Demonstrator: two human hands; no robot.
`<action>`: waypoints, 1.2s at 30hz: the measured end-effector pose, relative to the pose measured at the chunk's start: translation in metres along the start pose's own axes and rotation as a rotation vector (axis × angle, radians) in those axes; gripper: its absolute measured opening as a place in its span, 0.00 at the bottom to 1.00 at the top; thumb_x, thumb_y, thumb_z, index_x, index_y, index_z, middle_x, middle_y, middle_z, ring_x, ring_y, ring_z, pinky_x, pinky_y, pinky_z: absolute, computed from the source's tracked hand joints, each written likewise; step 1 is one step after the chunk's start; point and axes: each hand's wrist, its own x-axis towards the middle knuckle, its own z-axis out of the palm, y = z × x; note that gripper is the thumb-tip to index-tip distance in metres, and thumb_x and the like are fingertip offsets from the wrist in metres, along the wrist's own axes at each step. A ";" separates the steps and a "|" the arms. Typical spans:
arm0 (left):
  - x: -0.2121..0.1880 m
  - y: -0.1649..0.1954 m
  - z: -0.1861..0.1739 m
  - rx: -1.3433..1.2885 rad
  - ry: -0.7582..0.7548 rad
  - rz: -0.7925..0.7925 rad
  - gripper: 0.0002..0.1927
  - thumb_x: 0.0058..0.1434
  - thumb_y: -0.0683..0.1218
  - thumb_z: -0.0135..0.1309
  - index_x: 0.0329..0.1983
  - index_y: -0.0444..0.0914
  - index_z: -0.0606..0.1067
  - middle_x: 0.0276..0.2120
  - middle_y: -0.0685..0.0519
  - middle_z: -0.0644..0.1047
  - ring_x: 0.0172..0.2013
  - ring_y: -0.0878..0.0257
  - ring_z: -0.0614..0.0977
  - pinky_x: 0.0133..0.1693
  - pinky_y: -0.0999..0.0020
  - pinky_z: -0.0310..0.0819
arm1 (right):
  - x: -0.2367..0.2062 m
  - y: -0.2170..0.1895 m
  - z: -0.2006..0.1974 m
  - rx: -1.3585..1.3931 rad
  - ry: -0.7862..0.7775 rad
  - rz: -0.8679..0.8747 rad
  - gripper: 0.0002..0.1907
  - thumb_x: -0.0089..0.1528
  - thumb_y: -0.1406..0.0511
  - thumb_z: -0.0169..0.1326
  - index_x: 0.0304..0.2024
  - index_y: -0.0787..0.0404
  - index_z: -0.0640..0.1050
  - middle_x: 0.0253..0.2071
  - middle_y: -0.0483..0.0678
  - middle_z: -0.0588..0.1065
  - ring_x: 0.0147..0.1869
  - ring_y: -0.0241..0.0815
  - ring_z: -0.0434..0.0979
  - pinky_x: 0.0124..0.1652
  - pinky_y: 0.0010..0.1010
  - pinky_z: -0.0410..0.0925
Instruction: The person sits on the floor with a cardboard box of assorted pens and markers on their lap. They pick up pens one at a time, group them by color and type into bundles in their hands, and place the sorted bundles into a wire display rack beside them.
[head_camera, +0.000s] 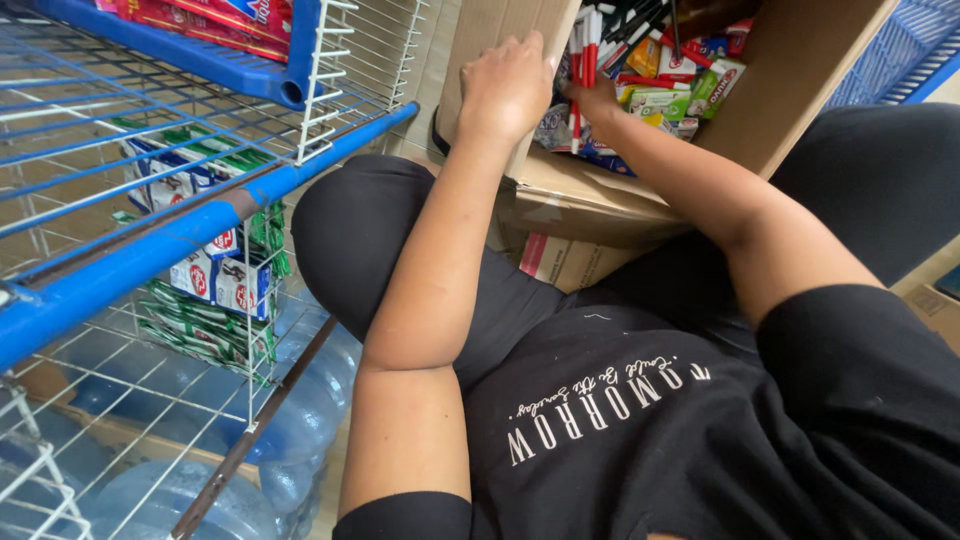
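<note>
An open cardboard box (800, 80) rests against my lap, filled with slim red and white packs (590, 45) and small green and yellow cartons (655, 100). My left hand (505, 88) grips the box's left flap (480, 30), fingers curled over its edge. My right hand (597, 100) reaches into the box, and its fingers close round one slim red and white pack (576, 120) near the box's front corner. Part of that hand is hidden among the goods.
A blue and white wire shelf rack (150, 240) stands at the left, holding green and white cartons (215, 280). Large clear water bottles (300, 410) lie under it. Another cardboard box (570, 262) sits beneath the open one, and a blue crate (900, 50) is at top right.
</note>
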 end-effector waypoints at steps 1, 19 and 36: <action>-0.001 0.001 0.000 0.005 -0.011 -0.008 0.15 0.67 0.55 0.50 0.44 0.39 0.75 0.41 0.43 0.80 0.43 0.40 0.82 0.43 0.38 0.74 | 0.005 -0.003 0.006 0.056 -0.007 0.047 0.17 0.57 0.67 0.64 0.48 0.65 0.81 0.42 0.50 0.83 0.42 0.41 0.83 0.42 0.32 0.74; 0.001 0.018 -0.012 0.087 -0.015 -0.015 0.20 0.66 0.60 0.51 0.47 0.41 0.75 0.42 0.43 0.79 0.45 0.43 0.81 0.44 0.38 0.72 | 0.007 -0.032 0.015 -0.027 -0.052 0.412 0.20 0.61 0.57 0.61 0.50 0.61 0.78 0.40 0.49 0.80 0.41 0.47 0.81 0.39 0.54 0.72; 0.009 0.045 -0.012 0.085 -0.030 0.077 0.24 0.65 0.64 0.52 0.48 0.40 0.75 0.42 0.45 0.80 0.46 0.44 0.81 0.45 0.40 0.73 | -0.004 -0.061 -0.134 -1.533 -0.101 -0.239 0.22 0.56 0.64 0.61 0.53 0.59 0.79 0.51 0.60 0.79 0.53 0.60 0.79 0.46 0.51 0.73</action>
